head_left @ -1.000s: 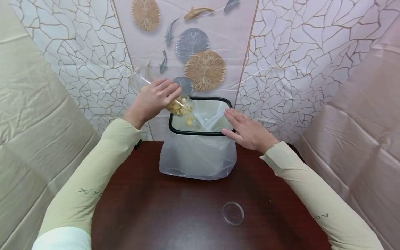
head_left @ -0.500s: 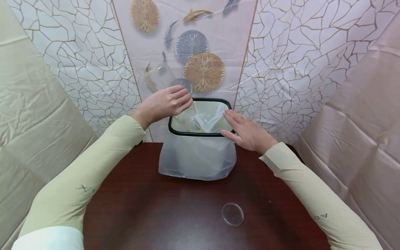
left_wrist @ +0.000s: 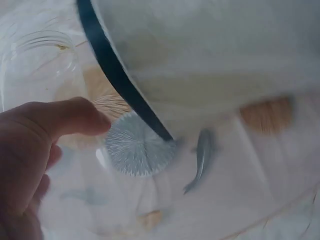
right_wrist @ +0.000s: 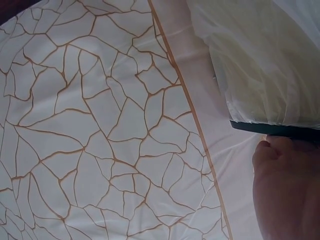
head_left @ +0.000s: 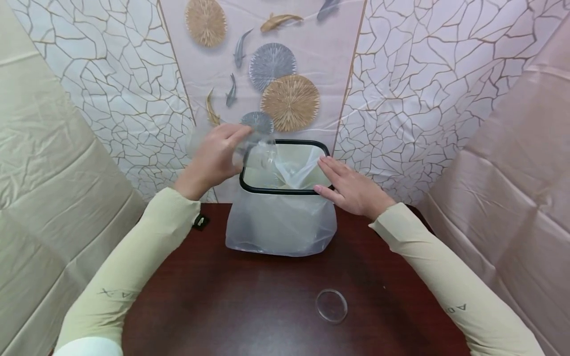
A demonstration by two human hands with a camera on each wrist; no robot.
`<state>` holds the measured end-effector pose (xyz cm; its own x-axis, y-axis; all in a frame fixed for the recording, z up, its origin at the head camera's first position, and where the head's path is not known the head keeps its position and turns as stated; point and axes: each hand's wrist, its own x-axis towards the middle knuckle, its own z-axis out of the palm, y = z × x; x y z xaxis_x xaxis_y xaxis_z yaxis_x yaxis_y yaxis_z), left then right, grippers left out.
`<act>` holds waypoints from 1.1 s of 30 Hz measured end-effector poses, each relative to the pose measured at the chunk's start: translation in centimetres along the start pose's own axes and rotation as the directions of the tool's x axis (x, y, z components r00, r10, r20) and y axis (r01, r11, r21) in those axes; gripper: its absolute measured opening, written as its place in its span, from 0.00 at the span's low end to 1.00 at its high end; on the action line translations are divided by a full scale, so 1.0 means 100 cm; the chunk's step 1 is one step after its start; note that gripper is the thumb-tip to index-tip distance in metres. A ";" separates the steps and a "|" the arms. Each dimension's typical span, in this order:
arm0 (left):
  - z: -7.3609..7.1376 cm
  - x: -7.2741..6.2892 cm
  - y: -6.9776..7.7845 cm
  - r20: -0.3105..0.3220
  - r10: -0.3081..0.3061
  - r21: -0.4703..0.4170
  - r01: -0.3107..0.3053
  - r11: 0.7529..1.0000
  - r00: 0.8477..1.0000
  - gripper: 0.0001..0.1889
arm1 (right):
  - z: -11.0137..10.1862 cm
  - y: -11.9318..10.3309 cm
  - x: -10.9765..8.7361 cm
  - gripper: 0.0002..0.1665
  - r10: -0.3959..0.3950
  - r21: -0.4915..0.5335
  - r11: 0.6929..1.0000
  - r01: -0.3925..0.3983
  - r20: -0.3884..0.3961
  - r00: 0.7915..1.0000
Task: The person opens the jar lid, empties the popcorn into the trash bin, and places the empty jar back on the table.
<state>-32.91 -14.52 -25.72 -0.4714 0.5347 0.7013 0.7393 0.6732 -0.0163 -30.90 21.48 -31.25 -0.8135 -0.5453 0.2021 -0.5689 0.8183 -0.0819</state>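
Note:
My left hand (head_left: 211, 158) grips a clear, wide-mouthed jar (head_left: 263, 154), tilted so its mouth lies over the left side of the bin. In the left wrist view the jar (left_wrist: 42, 70) looks see-through, with a small yellowish crumb near its threaded neck. The pale bin has a black rim (head_left: 285, 191) and a translucent liner bag (head_left: 281, 225) folded down outside it. My right hand (head_left: 354, 188) rests on the bin's right edge, fingers stretched along the rim. In the right wrist view its fingertips touch the dark rim (right_wrist: 277, 129).
A clear round lid (head_left: 331, 306) lies on the dark red-brown table (head_left: 249, 306), nearer to me than the bin. Patterned fabric (head_left: 401, 99) hangs close behind the bin, and beige cloth (head_left: 503, 163) closes in both sides. A flap of liner (head_left: 300, 173) dips inside the bin.
Yellow pieces were falling from the jar into the bin a second ago; now none show in it. My left hand tipped the jar steeper, then lowered it flatter. The right hand stayed put.

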 end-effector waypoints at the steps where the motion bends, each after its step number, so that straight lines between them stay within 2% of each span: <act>1: -0.002 -0.005 0.001 -0.008 -0.066 -0.044 0.066 0.997 0.998 0.37 | 0.000 0.000 0.000 0.48 -0.001 0.002 1.000 0.001 -0.001 1.000; 2: -0.003 -0.010 0.001 -0.015 -0.134 -0.086 0.132 0.988 0.991 0.39 | 0.000 0.000 0.001 0.48 -0.003 0.002 1.000 0.003 -0.003 1.000; 4: -0.005 -0.021 0.002 -0.040 -0.262 -0.178 0.251 0.951 0.964 0.43 | 0.000 0.000 0.001 0.48 -0.007 0.002 1.000 0.007 -0.002 1.000; 7: -0.006 -0.038 0.004 -0.079 -0.421 -0.340 0.372 0.864 0.904 0.42 | 0.000 0.000 0.001 0.49 -0.004 0.000 1.000 0.004 0.003 1.000; 10: -0.001 -0.058 0.005 -0.091 -0.539 -0.533 0.416 0.736 0.837 0.38 | 0.000 0.000 0.001 0.49 0.001 0.004 1.000 -0.001 0.003 1.000; 12: 0.004 -0.073 0.005 -0.072 -0.605 -0.652 0.421 0.630 0.793 0.36 | 0.000 0.000 0.001 0.48 0.002 0.014 1.000 -0.002 -0.004 1.000; 14: 0.012 -0.088 0.004 -0.052 -0.662 -0.733 0.421 0.534 0.748 0.36 | 0.000 0.000 0.001 0.48 -0.002 0.022 1.000 0.002 -0.010 1.000; 16: 0.021 -0.105 0.003 -0.031 -0.711 -0.781 0.427 0.456 0.702 0.36 | 0.000 -0.001 0.001 0.48 -0.004 0.027 1.000 0.004 -0.013 1.000; 18: 0.032 -0.123 0.003 -0.003 -0.764 -0.792 0.465 0.396 0.645 0.36 | 0.001 -0.002 0.001 0.48 -0.005 0.031 1.000 0.005 -0.013 1.000; 22: 0.056 -0.159 0.005 0.047 -0.844 -0.769 0.559 0.311 0.535 0.36 | 0.002 -0.002 0.002 0.48 -0.005 0.037 0.999 0.006 -0.013 1.000; 23: 0.062 -0.168 0.006 0.061 -0.857 -0.758 0.583 0.294 0.512 0.37 | 0.002 -0.002 0.002 0.48 -0.006 0.040 0.999 0.006 -0.013 1.000; 24: 0.069 -0.176 0.007 0.069 -0.866 -0.750 0.598 0.282 0.495 0.37 | 0.002 -0.002 0.002 0.48 -0.006 0.043 0.999 0.007 -0.014 1.000; 26: 0.080 -0.191 0.010 0.082 -0.873 -0.749 0.607 0.265 0.482 0.38 | 0.003 -0.001 0.002 0.48 -0.006 0.048 0.999 0.007 -0.015 1.000; 28: 0.090 -0.204 0.013 0.096 -0.872 -0.749 0.612 0.254 0.480 0.39 | 0.003 -0.001 0.002 0.48 -0.006 0.052 0.999 0.007 -0.015 1.000; 30: 0.098 -0.214 0.016 0.098 -0.870 -0.755 0.605 0.252 0.484 0.39 | 0.003 0.000 0.002 0.48 -0.006 0.052 0.999 0.007 -0.015 1.000; 33: 0.107 -0.225 0.021 0.096 -0.861 -0.765 0.591 0.256 0.499 0.39 | 0.004 0.001 0.001 0.48 -0.006 0.054 0.999 0.007 -0.018 1.000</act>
<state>-25.92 -19.70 -49.14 -0.9183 -0.2640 0.2950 0.2790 0.0973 0.9554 -31.13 21.46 -31.61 -0.8079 -0.5468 0.2197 -0.5800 0.8037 -0.1327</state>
